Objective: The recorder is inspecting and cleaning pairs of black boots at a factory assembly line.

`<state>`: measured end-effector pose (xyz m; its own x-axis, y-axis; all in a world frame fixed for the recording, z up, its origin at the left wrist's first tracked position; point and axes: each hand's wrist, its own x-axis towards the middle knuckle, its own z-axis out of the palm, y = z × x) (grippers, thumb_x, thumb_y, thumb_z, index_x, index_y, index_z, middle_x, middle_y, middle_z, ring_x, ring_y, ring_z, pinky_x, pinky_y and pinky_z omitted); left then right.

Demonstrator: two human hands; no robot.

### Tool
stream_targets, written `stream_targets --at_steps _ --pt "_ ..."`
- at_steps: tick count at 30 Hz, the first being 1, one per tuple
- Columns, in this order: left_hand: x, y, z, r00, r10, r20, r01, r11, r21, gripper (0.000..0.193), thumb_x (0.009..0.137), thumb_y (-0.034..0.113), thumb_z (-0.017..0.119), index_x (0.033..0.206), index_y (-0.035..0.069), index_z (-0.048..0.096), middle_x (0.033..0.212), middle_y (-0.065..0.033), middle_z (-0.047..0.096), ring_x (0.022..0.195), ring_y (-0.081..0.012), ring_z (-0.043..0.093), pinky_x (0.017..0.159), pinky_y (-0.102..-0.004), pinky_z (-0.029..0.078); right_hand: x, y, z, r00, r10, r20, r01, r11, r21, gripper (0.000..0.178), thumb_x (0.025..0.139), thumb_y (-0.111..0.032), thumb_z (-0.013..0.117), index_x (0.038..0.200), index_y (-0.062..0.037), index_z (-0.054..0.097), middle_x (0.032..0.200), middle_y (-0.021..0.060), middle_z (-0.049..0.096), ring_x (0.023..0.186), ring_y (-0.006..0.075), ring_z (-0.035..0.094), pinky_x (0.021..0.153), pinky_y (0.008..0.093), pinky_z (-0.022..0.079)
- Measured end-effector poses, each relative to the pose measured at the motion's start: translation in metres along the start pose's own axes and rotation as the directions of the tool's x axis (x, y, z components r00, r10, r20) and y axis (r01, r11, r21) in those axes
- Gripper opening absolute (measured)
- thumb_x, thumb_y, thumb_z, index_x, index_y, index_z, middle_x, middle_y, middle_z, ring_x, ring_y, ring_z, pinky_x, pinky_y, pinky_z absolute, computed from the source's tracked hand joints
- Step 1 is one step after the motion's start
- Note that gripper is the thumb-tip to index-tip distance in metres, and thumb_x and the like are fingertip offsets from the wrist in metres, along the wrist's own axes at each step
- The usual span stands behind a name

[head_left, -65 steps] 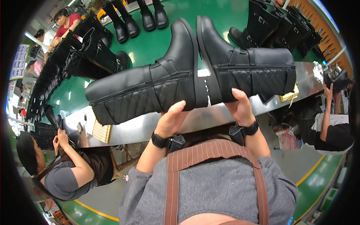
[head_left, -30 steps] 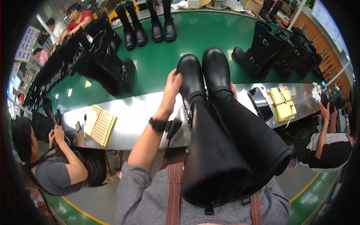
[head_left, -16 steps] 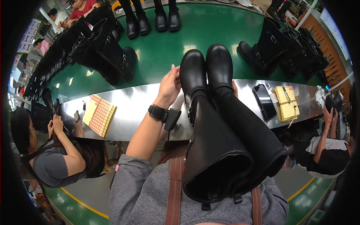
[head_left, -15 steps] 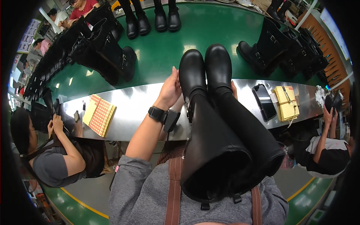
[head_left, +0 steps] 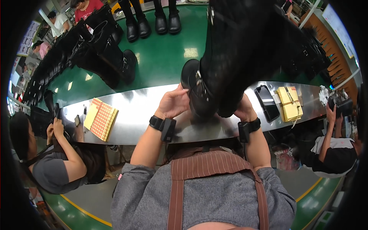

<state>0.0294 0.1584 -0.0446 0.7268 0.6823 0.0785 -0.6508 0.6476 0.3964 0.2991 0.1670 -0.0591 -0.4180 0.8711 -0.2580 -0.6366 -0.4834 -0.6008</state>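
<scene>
A pair of tall black boots rises before me, shafts pointing away toward the top of the view. Metal buckles show on the left boot's ankle strap. My left hand holds that boot by its foot, the thumb against the side and the other fingers partly hidden. At the lower right of the pair, my right hand grips the other boot's foot, its fingers mostly behind the black leather. The boots are above the metal edge of the bench; whether they touch it I cannot tell.
Yellow paper bundles and a black phone lie on the metal strip. More black boots stand on the green surface. Co-workers sit on both sides, a grey sleeve at left.
The boots have swung round: their shaft openings, which faced me, have gone up and away, and the feet have come nearer. My right hand, mostly hidden before, now shows at the boots' right.
</scene>
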Motion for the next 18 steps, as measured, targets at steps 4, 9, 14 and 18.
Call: stream_targets --at_steps 4,9,14,18 --pt "0.004 -0.020 0.005 0.948 0.216 -0.235 -0.202 0.976 0.083 0.051 0.097 0.029 0.053 0.141 0.009 0.037 0.138 -0.0110 0.048 0.127 -0.0278 0.047 0.105 -0.0456 0.039 -0.013 -0.007 0.011 0.987 -0.078 0.138 0.047 0.976 0.214 0.043 0.101 -0.033 0.042 0.134 -0.0052 0.045 0.131 0.0137 0.054 0.118 0.0266 0.056 0.099 0.0423 0.048" --pt "0.008 -0.027 0.012 0.883 0.382 -0.273 -0.390 0.920 0.025 0.056 0.096 0.038 0.051 0.141 0.009 0.035 0.140 -0.0094 0.046 0.128 -0.0260 0.046 0.109 -0.0431 0.036 -0.036 -0.005 0.026 0.982 -0.188 -0.008 0.182 0.937 0.297 0.051 0.095 -0.036 0.056 0.136 -0.0084 0.043 0.136 0.0124 0.050 0.125 0.0271 0.049 0.104 0.0436 0.043" --pt "-0.001 -0.031 0.015 0.808 0.488 -0.331 -0.486 0.869 0.094 0.057 0.095 0.038 0.054 0.140 0.010 0.035 0.141 -0.0087 0.046 0.129 -0.0241 0.044 0.109 -0.0419 0.034 -0.045 -0.005 0.042 0.964 -0.246 -0.106 0.263 0.945 0.197 0.054 0.092 -0.040 0.061 0.132 -0.0068 0.045 0.128 0.0121 0.054 0.118 0.0274 0.053 0.103 0.0438 0.043" --pt "-0.004 -0.033 0.013 0.770 0.535 -0.348 -0.519 0.842 0.146 0.053 0.095 0.037 0.056 0.139 0.016 0.035 0.139 -0.0058 0.046 0.129 -0.0218 0.043 0.108 -0.0417 0.035 -0.043 0.000 0.051 0.943 -0.286 -0.168 0.313 0.935 0.166 0.053 0.091 -0.040 0.062 0.131 -0.0071 0.047 0.128 0.0104 0.055 0.117 0.0254 0.054 0.099 0.0412 0.046"
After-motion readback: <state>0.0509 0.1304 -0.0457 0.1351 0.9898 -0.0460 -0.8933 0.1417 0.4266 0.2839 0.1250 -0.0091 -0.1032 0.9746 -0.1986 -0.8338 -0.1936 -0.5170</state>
